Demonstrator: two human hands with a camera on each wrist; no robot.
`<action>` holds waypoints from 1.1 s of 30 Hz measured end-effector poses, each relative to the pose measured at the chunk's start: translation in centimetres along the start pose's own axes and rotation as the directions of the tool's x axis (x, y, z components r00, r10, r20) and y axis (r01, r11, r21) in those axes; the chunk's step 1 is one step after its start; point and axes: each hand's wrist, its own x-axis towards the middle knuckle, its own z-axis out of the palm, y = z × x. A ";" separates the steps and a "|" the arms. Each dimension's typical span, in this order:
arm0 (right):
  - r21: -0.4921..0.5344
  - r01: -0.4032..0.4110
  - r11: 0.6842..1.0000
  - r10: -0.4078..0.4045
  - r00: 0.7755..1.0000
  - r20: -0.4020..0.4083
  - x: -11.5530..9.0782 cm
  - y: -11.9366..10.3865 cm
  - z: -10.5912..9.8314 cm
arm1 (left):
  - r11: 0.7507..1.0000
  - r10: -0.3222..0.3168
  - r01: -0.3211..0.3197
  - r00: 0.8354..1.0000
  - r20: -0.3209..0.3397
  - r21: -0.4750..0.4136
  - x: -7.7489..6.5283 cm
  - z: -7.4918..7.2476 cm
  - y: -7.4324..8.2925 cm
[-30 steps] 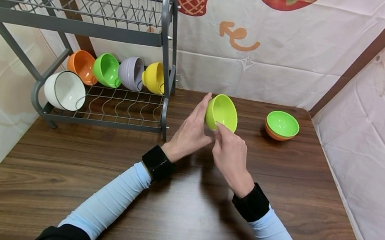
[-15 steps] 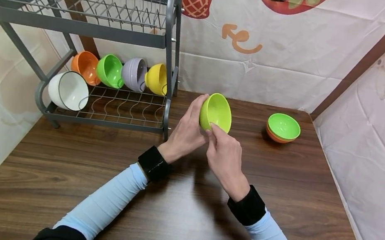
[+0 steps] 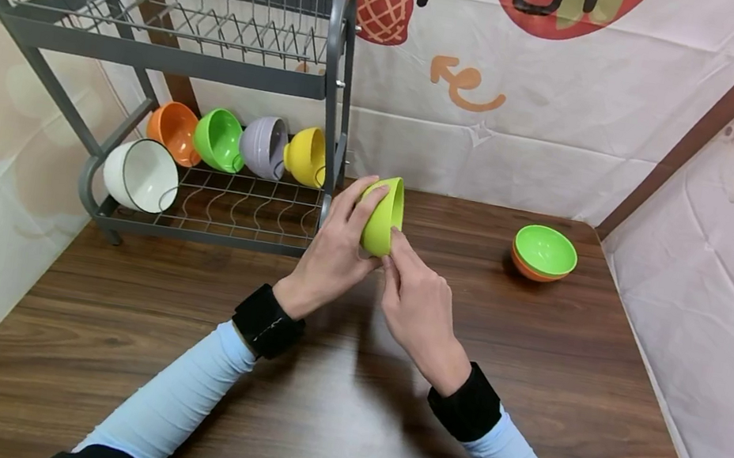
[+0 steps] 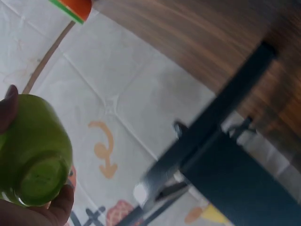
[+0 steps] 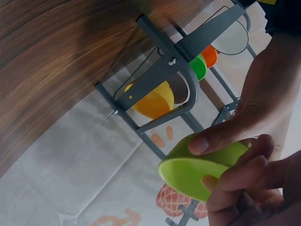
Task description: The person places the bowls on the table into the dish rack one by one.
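Observation:
A lime-green bowl (image 3: 384,220) is held up above the table, tipped on its side with its mouth toward the right. My left hand (image 3: 332,254) grips it from the left, fingers over its outer wall. My right hand (image 3: 423,302) pinches the near part of the rim between thumb and index finger. In the left wrist view the foot ring of the bowl (image 4: 43,179) faces the camera. The right wrist view shows both hands at the bowl (image 5: 188,176), partly covering it.
A grey two-tier dish rack (image 3: 170,60) stands at the left. Its lower shelf holds orange (image 3: 175,130), green (image 3: 218,140), lilac (image 3: 265,146), yellow (image 3: 307,156) and white bowls (image 3: 141,176). At the back right, a green bowl (image 3: 546,249) sits stacked in an orange one (image 3: 528,269).
Both hands have moved left with the lime-green bowl, closer to the rack. The bowl has turned from facing the camera to facing right.

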 end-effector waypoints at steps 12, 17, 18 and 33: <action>0.071 0.058 0.996 -0.060 0.998 0.036 0.4 -2.2 2.3 | 0.998 -0.005 0.003 1.000 0.027 0.070 -1.3 -4.6 -0.6; 0.092 0.065 0.994 -0.070 0.997 0.045 0.8 -3.1 3.5 | 0.997 -0.015 0.013 1.000 0.026 0.078 -1.9 -6.0 -1.2; 0.094 0.066 0.993 -0.071 0.996 0.051 0.9 -3.3 3.7 | 0.996 -0.016 0.014 0.999 0.028 0.083 -2.0 -6.3 -1.4; -0.019 -0.043 0.999 0.047 0.953 0.298 1.5 -3.6 8.0 | 0.966 -0.156 0.150 0.988 0.012 0.209 -3.6 -12.1 -4.5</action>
